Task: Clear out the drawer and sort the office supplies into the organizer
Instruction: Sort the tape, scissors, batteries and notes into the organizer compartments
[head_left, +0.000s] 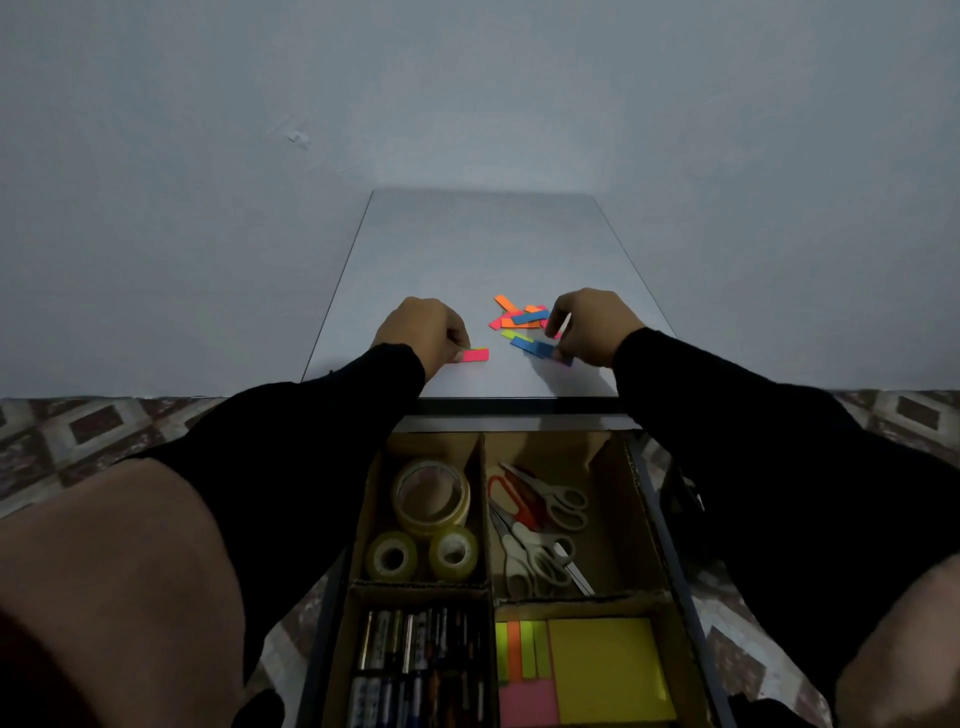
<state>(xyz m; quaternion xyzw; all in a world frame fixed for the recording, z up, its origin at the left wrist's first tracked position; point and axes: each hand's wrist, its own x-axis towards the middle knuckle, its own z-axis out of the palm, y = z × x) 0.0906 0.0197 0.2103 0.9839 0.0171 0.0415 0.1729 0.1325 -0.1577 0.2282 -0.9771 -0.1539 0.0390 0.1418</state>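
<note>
On the white cabinet top (467, 249) lies a scatter of small coloured sticky flags (522, 316): orange, pink, blue, yellow-green. My left hand (423, 327) pinches a small stack of pink flags (474, 355) at its edge. My right hand (589, 325) pinches a few pink and blue flags (543, 349) at the pile's right side. Below, the open drawer holds a cardboard organizer (485, 587) with four compartments.
The organizer holds three tape rolls (431, 496) at top left, several scissors (540, 525) at top right, batteries (415, 660) at bottom left, and sticky notes (605, 667) with flag strips at bottom right. Patterned floor tiles (78, 431) lie on both sides. My knees fill the lower corners.
</note>
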